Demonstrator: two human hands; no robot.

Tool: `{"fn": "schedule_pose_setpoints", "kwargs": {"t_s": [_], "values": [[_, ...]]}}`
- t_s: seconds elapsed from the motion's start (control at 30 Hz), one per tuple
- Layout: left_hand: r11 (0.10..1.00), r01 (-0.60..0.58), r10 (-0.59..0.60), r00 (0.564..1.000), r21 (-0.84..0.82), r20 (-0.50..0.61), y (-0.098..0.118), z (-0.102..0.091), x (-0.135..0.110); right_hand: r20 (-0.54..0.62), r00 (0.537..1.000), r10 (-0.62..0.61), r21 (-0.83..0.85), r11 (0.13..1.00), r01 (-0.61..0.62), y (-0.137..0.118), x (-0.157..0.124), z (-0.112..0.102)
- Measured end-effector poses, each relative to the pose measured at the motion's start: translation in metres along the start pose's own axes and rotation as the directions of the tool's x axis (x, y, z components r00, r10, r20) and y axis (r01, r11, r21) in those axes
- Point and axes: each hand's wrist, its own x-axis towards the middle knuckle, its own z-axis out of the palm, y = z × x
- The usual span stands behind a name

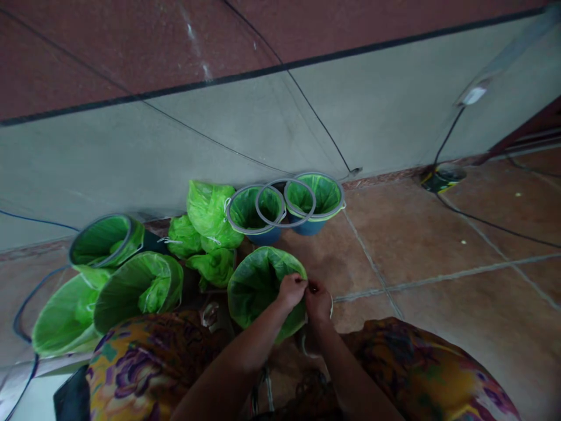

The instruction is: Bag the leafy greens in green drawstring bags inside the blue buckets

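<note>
A small bin lined with a green plastic bag (256, 283) stands on the floor right in front of me. Both hands work at its right rim. My left hand (291, 290) pinches the edge of the green liner, fingers closed. My right hand (318, 301) is closed beside it, fingertips meeting the left hand's at the same bit of liner. What the fingers pinch beyond the bag edge is too small to make out. My patterned clothing covers my knees below.
Two blue bins with green liners (256, 213) (318, 202) stand by the grey wall, a loose grey ring (284, 204) across their tops. More lined bins (105, 240) (135, 286) (65, 318) sit left, tied green bags (210, 216) between. Cables run along the tiled floor (438, 245).
</note>
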Motion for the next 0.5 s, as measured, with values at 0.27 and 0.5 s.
{"fn": "schedule_pose_setpoints", "kwargs": {"t_s": [0.27,0.5], "values": [[0.799,0.149,-0.047,0.981,-0.583,0.186,-0.005,-0.011,-0.009,0.075,0.996,0.051,0.116,0.992,-0.059,-0.006,0.003,-0.003],[0.936,0.073,-0.012,0.984,-0.344,0.176,-0.001,-0.007,-0.005,0.036,0.998,-0.051,0.01,0.999,0.051,0.012,0.016,-0.003]]}}
